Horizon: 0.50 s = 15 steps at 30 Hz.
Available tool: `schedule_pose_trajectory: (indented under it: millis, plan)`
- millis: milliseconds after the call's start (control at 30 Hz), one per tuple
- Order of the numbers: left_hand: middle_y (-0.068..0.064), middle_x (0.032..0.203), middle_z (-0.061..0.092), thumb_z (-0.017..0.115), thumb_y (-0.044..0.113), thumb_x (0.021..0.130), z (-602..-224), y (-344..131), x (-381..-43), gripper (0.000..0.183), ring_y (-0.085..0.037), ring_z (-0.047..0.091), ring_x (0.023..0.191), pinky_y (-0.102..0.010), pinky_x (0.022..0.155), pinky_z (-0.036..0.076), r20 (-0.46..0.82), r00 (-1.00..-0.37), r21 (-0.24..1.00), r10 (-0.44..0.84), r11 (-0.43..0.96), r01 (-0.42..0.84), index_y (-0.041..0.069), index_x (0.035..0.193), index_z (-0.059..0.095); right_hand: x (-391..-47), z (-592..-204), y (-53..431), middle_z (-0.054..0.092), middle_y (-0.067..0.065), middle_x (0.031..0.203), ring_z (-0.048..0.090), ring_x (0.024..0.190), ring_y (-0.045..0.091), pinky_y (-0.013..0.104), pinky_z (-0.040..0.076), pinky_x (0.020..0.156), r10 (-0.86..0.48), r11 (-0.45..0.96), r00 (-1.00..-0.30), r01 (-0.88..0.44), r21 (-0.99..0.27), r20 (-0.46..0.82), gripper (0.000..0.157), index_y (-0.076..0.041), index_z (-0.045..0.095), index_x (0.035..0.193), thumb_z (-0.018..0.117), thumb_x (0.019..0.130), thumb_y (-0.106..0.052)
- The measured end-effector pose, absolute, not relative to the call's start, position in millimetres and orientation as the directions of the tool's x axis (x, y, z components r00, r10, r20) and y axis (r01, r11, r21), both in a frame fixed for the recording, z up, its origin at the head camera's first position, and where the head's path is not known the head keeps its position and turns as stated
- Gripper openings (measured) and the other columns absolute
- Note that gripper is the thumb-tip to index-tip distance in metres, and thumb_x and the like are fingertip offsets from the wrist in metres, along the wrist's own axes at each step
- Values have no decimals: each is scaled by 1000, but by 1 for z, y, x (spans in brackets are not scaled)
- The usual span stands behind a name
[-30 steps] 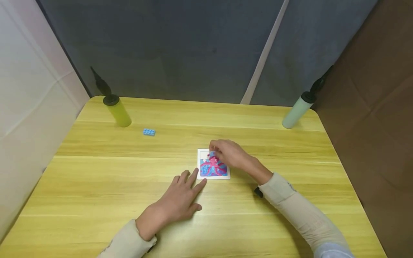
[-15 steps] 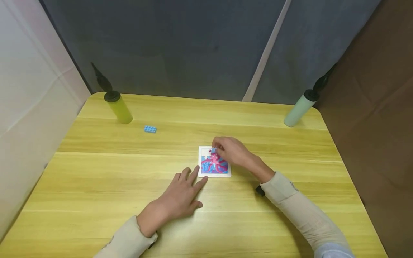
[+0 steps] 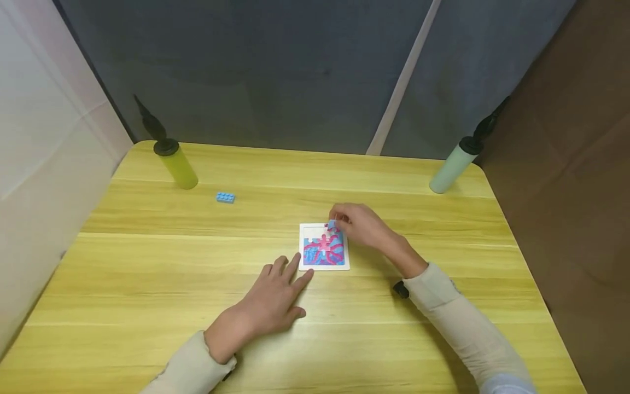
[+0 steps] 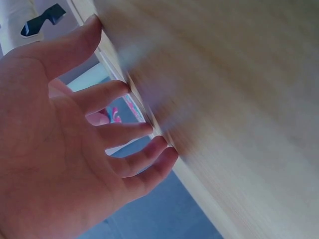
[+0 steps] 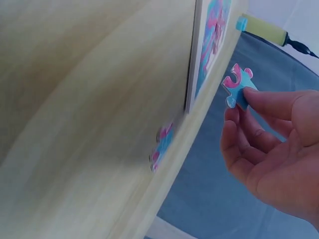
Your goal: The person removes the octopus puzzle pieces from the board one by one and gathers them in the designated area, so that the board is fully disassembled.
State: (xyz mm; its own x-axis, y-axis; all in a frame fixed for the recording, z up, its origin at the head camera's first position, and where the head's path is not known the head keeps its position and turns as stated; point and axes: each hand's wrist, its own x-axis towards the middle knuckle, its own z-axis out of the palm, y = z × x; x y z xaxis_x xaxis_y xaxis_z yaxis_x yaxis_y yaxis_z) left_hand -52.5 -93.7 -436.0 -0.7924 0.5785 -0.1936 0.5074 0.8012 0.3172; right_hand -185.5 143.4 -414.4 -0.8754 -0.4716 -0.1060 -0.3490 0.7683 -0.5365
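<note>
A square white puzzle tray (image 3: 302, 246) lies on the table with a pink octopus picture on blue. The tray's upper part shows bare white backing. My right hand (image 3: 363, 224) pinches a blue and pink puzzle piece (image 5: 240, 85) between thumb and fingers, over the tray's upper right corner. Another puzzle piece (image 5: 162, 145) lies on the table beside the tray in the right wrist view; the right hand hides it from the head view. My left hand (image 3: 268, 301) is spread flat, its fingertips right at the tray's lower left corner.
A light blue toy brick (image 3: 225, 197) lies farther back on the left. Two hand pumps with black nozzles, one yellow-green (image 3: 179, 168) and one pale green (image 3: 451, 171), stand at the table's back corners. Cloth walls (image 3: 246, 71) border the table (image 3: 147, 262).
My right hand has shifted up and right with the puzzle piece, turning it and uncovering more of the tray's upper part. The left hand stays in place.
</note>
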Motion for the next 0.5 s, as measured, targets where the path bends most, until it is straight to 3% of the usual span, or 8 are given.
schedule_pose_trajectory:
  millis: [200,367,500]
  plan:
    - [-27,167,27,75,41,93,-437,-96,-52,76,-50,33,147,-61,117,34,-186,-791,326,582,796,509,12,157,45,-184,-410,155,73,3,102,63,89,19,34,53,79,-453,761,-887,-331,-557,-92,13,-15,72,109,60,104,-14]
    - [-28,167,26,74,40,94,-438,-96,-52,76,-50,32,147,-61,117,33,-181,-789,332,587,792,513,11,157,44,-182,-408,168,73,6,100,60,68,17,33,51,65,-457,743,-884,-316,-590,-101,13,-14,71,109,58,105,-14]
    - [-28,167,26,74,40,94,-439,-94,-53,76,-49,32,148,-61,117,33,-176,-788,337,591,788,515,11,157,44,-183,-406,178,72,5,100,61,75,17,33,51,69,-452,756,-887,-325,-568,-94,14,-13,72,110,58,105,-13]
